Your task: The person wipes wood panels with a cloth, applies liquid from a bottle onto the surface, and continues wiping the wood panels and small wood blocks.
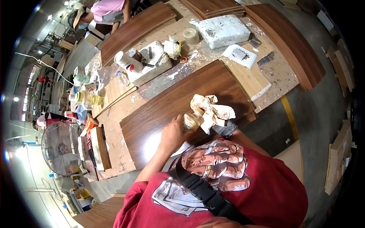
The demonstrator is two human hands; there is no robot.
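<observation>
My left hand [174, 132] is wrapped round a small clear bottle [191, 121] with pale yellowish contents. The bottle tilts, its neck end against a crumpled white cloth [211, 110] with brown stains. My right hand [226, 129], in a dark grey glove, holds this cloth from the near side; its fingers are mostly hidden under the folds. Both hands are over the near edge of a glossy dark brown wood-grain panel [163, 108], which lies on the workbench.
On the paint-spattered bench [152, 91] stand white blocks [224, 31], a paper cup [123, 60] and bottles. Brown panels [289, 45] are stacked at the far right and back. A fan [61, 149] stands left. Another person [108, 11] bends over the bench's far side.
</observation>
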